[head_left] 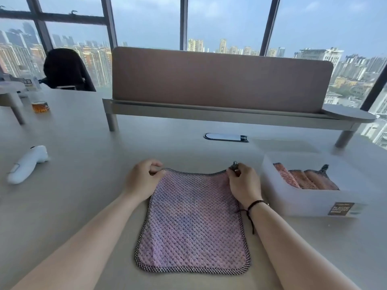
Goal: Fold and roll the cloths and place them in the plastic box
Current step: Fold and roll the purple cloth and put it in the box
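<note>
A pink waffle-textured cloth [192, 229] with a black-and-white checked border lies flat on the table in front of me. My left hand [144, 177] pinches its far left corner. My right hand [243, 183] pinches the far right corner, where a small hanging loop sticks up. To the right stands a translucent plastic box [310, 203] with a label on its front. Inside it lie three rolled pinkish-orange cloths [303, 178] side by side.
A white handheld device [27, 164] lies at the far left of the table. A glass with amber liquid [40, 105] stands at the back left. A brown desk divider on a raised shelf [219, 80] crosses the back, with a cable port [226, 137] in front of it.
</note>
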A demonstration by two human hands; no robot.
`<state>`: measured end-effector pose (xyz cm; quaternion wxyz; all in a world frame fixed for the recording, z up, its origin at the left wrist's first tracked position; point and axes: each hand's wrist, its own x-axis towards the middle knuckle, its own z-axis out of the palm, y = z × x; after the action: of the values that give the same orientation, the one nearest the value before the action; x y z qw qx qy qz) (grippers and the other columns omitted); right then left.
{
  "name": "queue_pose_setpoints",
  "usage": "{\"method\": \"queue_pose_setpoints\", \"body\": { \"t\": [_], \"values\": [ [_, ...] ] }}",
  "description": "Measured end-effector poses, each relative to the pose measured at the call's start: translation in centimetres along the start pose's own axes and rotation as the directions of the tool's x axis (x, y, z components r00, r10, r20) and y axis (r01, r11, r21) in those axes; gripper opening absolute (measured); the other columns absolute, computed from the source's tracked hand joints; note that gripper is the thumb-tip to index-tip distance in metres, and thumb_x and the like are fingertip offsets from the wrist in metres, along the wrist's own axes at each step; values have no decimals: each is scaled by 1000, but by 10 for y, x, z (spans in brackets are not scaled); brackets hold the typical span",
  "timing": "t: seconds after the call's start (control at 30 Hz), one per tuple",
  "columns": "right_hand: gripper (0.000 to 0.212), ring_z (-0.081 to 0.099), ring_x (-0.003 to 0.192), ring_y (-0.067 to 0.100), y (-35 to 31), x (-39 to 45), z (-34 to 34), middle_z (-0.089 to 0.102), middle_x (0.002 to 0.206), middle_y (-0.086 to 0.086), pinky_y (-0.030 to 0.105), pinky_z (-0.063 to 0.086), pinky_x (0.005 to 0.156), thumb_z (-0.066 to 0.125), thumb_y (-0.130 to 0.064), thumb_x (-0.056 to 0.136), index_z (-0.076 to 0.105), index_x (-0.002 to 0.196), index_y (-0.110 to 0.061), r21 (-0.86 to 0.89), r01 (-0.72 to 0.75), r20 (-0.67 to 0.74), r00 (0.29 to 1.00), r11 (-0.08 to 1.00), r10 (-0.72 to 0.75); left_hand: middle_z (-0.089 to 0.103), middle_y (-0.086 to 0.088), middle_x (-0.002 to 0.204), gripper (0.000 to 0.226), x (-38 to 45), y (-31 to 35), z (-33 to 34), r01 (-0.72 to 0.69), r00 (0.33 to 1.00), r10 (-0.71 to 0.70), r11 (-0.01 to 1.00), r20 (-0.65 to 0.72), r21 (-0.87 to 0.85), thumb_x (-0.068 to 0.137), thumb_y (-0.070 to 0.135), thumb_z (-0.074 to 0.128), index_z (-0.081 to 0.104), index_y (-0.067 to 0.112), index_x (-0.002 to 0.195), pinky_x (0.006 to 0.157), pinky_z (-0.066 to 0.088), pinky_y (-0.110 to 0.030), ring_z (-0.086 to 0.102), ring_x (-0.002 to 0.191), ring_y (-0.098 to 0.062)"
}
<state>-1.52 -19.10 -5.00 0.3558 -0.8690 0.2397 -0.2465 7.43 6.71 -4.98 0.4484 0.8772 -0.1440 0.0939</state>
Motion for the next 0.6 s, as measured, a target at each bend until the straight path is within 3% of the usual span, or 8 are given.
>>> {"method": "queue_pose_setpoints", "body": {
  "t": [0.27, 0.37, 0.43, 0.53, 0.6],
  "values": [
    [21, 63, 87, 35, 7, 18, 8, 69, 88, 11, 34, 46, 67, 58, -27, 93, 61, 84, -8, -149, 15, 24, 1000, 989, -11, 75, 2, 98, 27, 3, -3, 2, -41, 998, 44, 998, -48, 52, 82, 28, 79, 70, 16, 104, 80, 50, -25, 68, 79, -12],
    [24, 63, 97, 34, 8, 18, 8, 68, 102, 10, 36, 49, 76, 55, -30, 95, 61, 106, -10, -186, 1, 56, 998, 983, 9, 74, 3, 102, 25, -3, -5, -1, -52, 998, 55, 995, -29, 82, 84, 20, 76, 69, 16, 108, 84, 50, -26, 64, 80, -11],
    [41, 62, 103, 28, 10, 13, 3, 67, 110, 6, 35, 50, 83, 57, -35, 93, 54, 129, -14, -142, -11, 61, 998, 990, 20, 71, 7, 108, 27, -12, -4, -7, -81, 997, 82, 991, -1, 109, 84, 22, 76, 69, 19, 110, 83, 45, -25, 59, 81, -12],
    [59, 61, 100, 19, 13, -7, -13, 62, 110, 0, 35, 50, 87, 66, -41, 89, 45, 139, -20, -45, -9, 76, 997, 999, 13, 65, 16, 103, 16, -31, 3, -18, -124, 991, 116, 985, 73, 118, 84, 34, 75, 68, 30, 97, 72, 40, -25, 54, 80, -12],
    [48, 60, 90, 11, 14, -28, -27, 60, 105, -4, 28, 51, 79, 71, -42, 85, 55, 127, -24, -35, 54, 102, 994, 998, -50, 63, 14, 94, 12, -49, 6, -27, -169, 979, 159, 983, 127, 67, 80, 37, 76, 65, 33, 81, 68, 38, -24, 54, 82, -8]
  ]
}}
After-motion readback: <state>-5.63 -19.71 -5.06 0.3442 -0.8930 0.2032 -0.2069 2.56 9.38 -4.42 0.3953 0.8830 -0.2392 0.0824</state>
